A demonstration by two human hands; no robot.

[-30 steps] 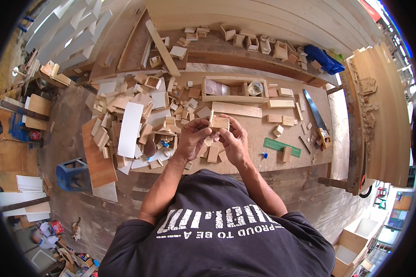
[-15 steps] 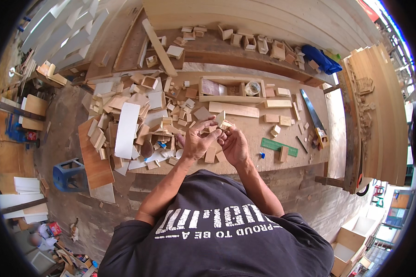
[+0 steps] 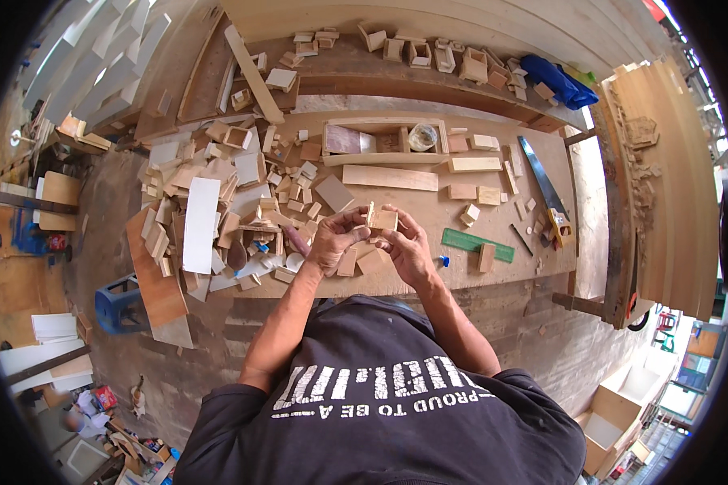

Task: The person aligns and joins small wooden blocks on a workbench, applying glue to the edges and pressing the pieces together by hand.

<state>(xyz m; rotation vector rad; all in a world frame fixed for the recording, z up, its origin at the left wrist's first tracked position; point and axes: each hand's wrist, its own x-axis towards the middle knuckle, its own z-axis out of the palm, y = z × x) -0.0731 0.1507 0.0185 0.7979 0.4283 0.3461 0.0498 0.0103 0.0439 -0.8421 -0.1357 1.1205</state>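
Between my two hands, above the near edge of the workbench [image 3: 429, 279], is a small wooden piece [image 3: 383, 219] that looks assembled from thin boards. My left hand [image 3: 336, 244] pinches its left side with thumb and fingers. On its right side, my right hand [image 3: 408, 248] closes with bent fingers. Just beyond them lies a flat wooden board [image 3: 334, 194]. Loose wooden blocks [image 3: 373, 261] rest under and beside my hands. A green ruler [image 3: 461, 240] and a small blue object [image 3: 444, 261] are to the right of my right hand.
Wood offcuts crowd the bench's left side around a white board [image 3: 201, 226]. An open wooden box [image 3: 384, 160] holds a round clear container [image 3: 422, 137]. A handsaw [image 3: 546, 190] lies at the right. Small wooden boxes [image 3: 419, 54] line the back shelf. A blue stool [image 3: 120, 305] stands lower left.
The wooden piece has been turned, so that a broader face now shows. Both hands have shifted their fingers around it. The whole view has moved slightly.
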